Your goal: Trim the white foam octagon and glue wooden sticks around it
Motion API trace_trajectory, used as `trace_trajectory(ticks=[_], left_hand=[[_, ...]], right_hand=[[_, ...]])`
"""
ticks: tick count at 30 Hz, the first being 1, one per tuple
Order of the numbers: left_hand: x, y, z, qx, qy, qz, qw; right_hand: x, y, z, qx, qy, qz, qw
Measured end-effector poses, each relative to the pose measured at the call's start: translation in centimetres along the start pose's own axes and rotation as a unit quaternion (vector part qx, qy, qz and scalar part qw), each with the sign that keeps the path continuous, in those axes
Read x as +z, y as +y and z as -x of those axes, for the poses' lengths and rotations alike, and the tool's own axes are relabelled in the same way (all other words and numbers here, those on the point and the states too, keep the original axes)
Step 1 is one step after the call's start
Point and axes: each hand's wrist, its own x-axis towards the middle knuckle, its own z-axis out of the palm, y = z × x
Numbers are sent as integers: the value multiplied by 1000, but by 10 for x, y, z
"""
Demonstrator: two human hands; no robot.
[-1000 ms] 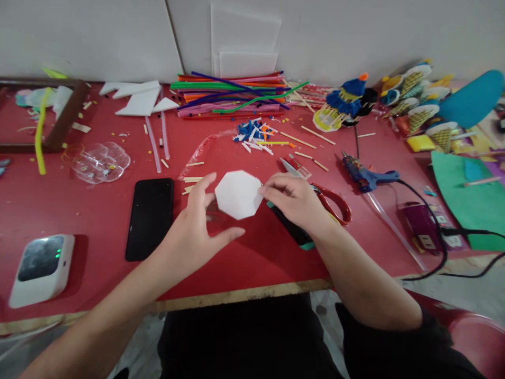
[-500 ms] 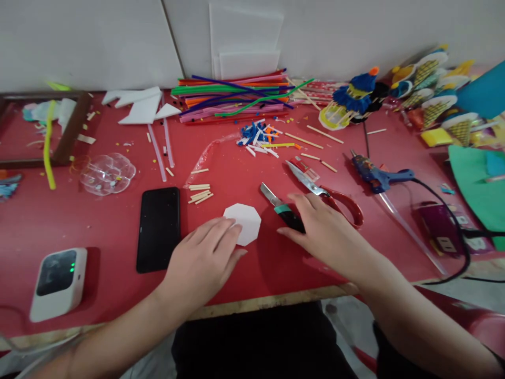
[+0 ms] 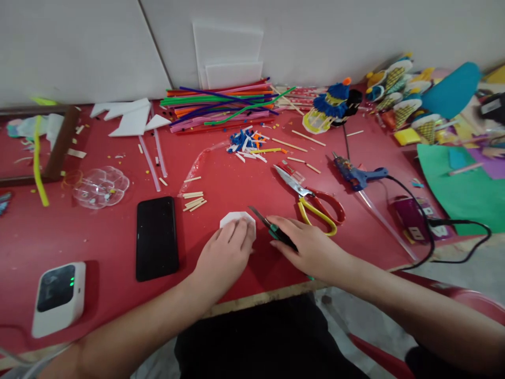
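Note:
A small white octagonal piece (image 3: 228, 217) lies on the red table near its front edge. My left hand (image 3: 224, 258) covers most of it, fingers bent over it and close together. To its right, my right hand (image 3: 311, 250) is closed around a utility knife (image 3: 284, 238) with a black and green handle. The bare blade points up and left, a little apart from the white piece. Just beyond my right hand rest scissors (image 3: 303, 195) with one red and one yellow handle. Short wooden stick pieces (image 3: 194, 201) lie beyond my left hand.
A black phone (image 3: 157, 239) and a white device (image 3: 59, 297) lie left. A hot glue gun (image 3: 359, 176) with a trailing cord is at right. Pipe cleaners (image 3: 224, 105), white offcuts (image 3: 130, 118) and a small blue-and-yellow figure (image 3: 329, 108) line the back.
My left hand has moved further over the white piece. My right hand has closed around the utility knife and turned its blade, uncovering the scissors' yellow handle. The view has shifted right.

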Motion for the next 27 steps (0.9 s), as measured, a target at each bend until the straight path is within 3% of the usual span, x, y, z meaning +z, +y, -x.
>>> trace_trajectory(ticks=[12, 27], left_hand=[[8, -9, 0, -2, -5, 112, 994], [6, -11, -1, -15, -20, 158, 987]], right_hand=[[-1, -4, -6, -42, -17, 63, 997], [-5, -1, -8, -62, -23, 76, 995]])
